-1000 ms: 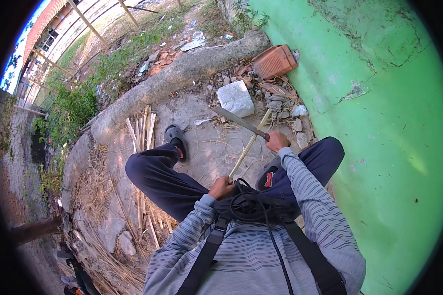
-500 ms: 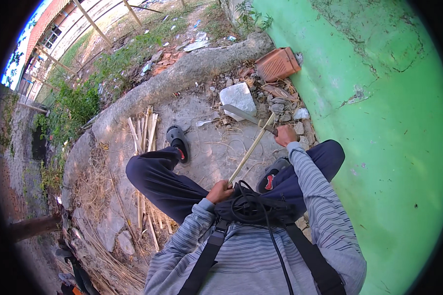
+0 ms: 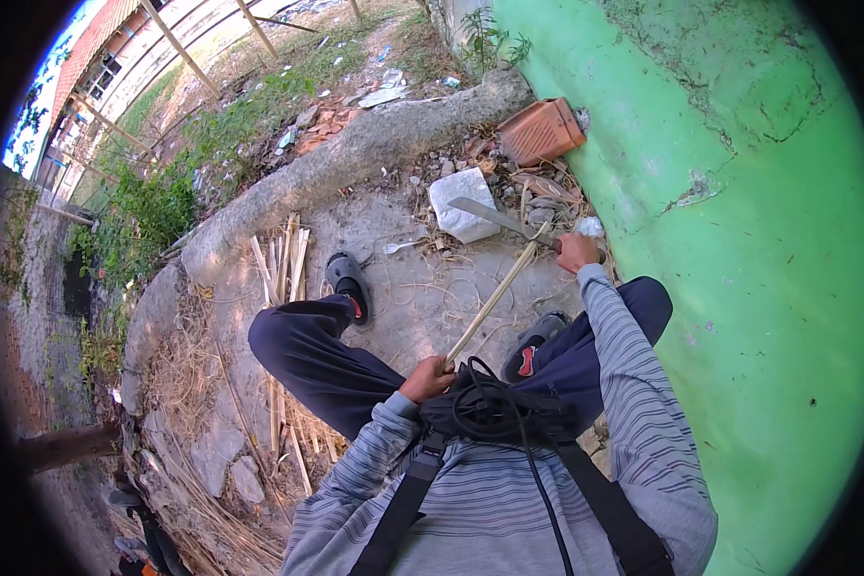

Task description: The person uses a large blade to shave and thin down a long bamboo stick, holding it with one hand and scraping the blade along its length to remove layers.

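Outdoors, a person is apparently sitting low with knees apart, seen from overhead, wearing a grey striped top [image 3: 538, 499] and dark navy trousers [image 3: 326, 355]. The left hand [image 3: 428, 379] is closing its fingers around the near end of a long, narrow, straw-coloured strip [image 3: 494, 299] that looks like bamboo or split wood. This strip is slanting forward and rightward between the knees. The right hand [image 3: 578, 252] is clenching the handle of a long, grey metal knife [image 3: 490, 210], whose flat blade is pointing leftward and crossing the strip's far end; whether it is biting in cannot be told. The hands are staying well apart.

Judging by its thinness, the strip is probably weighing little, stiff lengthwise yet springy, with edges likely to splinter; its near end, away from the blade, is offering the safest hold. The knife is likely feeling heavier and rigid, best held by its handle.

Beyond the blade, a rough, white, chunky block [image 3: 459, 219] is resting on dusty grey ground [image 3: 394, 288]. A ribbed, orange-brown clay block [image 3: 541, 132] is leaning near a cracked, bright green wall [image 3: 739, 269]. More pale, flat strips [image 3: 283, 261] are lying leftward.
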Demonstrator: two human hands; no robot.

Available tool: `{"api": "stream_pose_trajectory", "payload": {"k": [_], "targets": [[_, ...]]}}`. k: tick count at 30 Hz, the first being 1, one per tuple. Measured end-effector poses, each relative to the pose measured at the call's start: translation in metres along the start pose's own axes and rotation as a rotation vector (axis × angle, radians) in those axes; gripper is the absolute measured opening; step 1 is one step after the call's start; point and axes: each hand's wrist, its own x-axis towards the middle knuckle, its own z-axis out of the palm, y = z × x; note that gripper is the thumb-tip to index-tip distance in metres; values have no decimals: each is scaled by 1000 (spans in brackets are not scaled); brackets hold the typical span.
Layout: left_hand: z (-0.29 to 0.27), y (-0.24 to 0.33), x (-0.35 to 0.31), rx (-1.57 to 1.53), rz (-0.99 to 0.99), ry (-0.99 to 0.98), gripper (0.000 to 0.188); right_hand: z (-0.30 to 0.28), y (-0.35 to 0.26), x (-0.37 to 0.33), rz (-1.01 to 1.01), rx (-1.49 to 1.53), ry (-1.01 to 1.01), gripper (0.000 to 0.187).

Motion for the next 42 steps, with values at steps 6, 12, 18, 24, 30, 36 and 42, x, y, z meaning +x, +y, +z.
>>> {"api": "stream_pose_trajectory", "payload": {"k": [6, 12, 18, 24, 30, 36, 42], "targets": [[-5, 28, -15, 138, -42, 19, 28, 12, -20, -27, -114, 102, 8, 17], [-14, 43, -33, 148, -88, 17, 28, 1, 2, -14, -77, 39, -43, 20], [-21, 64, -33, 254, -122, 19, 27, 10, -4, -18, -13, 25, 75, 24], [-22, 62, -23, 301, -87, 38, 30, 16, -51, -38, -310, -9, -88, 16], [-33, 60, -63, -80, -163, -104, 28, 6, 25, -7, 180, 32, 6, 21], [-46, 75, -54, -97, -122, 24, 38, 20, 55, -9, 414, 356, 118, 31], [-49, 89, -3, 101, -174, 74, 46, 63, 19, -16, 235, 480, 43, 33]]}}
